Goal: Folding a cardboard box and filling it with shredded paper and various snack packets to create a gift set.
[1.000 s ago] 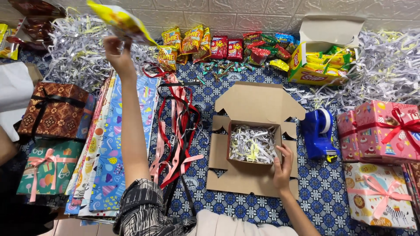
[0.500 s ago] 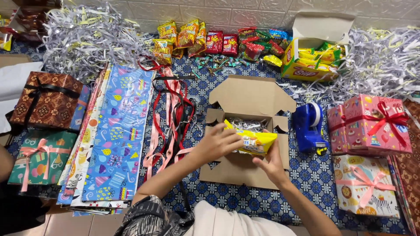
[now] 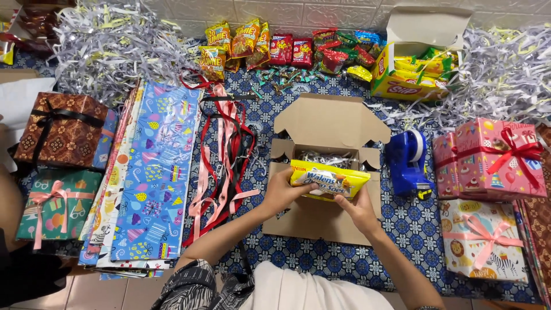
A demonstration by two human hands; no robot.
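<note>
At centre frame, the left hand (image 3: 282, 192) and right hand (image 3: 357, 208) each close on an end of a yellow snack packet (image 3: 327, 181), keeping it level over the open cardboard box (image 3: 321, 215) cushioned with shredded paper (image 3: 327, 159); a blue tape dispenser (image 3: 408, 161) sits just right.

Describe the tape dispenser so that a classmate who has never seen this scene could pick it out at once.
Start at the open cardboard box in the middle of the patterned blue cloth. Just to its right, before the pink wrapped gift, sits the tape dispenser. It is the only solid blue plastic thing there, with a white roll set in its top.
</note>
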